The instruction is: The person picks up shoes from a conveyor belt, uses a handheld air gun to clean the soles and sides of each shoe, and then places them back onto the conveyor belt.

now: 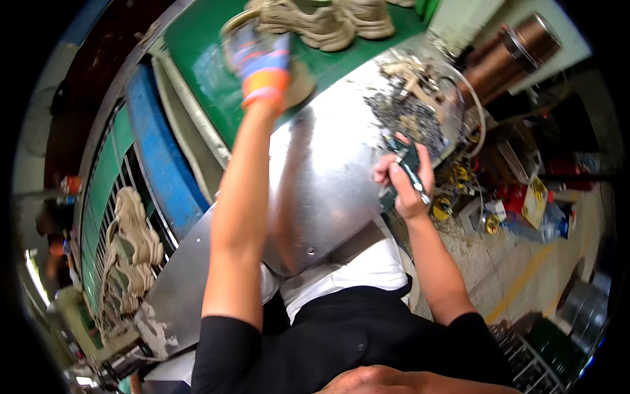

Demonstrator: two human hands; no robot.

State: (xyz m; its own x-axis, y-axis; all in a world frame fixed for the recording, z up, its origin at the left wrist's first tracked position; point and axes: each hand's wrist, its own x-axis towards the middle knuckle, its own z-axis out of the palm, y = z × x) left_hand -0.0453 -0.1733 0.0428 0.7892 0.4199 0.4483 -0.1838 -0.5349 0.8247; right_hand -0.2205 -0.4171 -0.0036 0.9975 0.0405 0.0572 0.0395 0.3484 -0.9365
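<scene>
A metal worktable (328, 164) is filling the centre; a smooth green surface (190, 46) is lying towards 11 o'clock. Dark scraps (400, 118) are littering the table between 1 and 2; brushing them over could be dirtying footwear. At 11, a beige chunky sneaker (300, 84) is resting on green under the gloved left hand (264, 65); blur is hiding whether it's gripping, and a loose hold could be letting the shoe slip. Between 2 and 3, the bare right hand (402, 182) is gripping a dark green, silver-ended hand tool (410, 157); twisting could be jabbing the thumb.
</scene>
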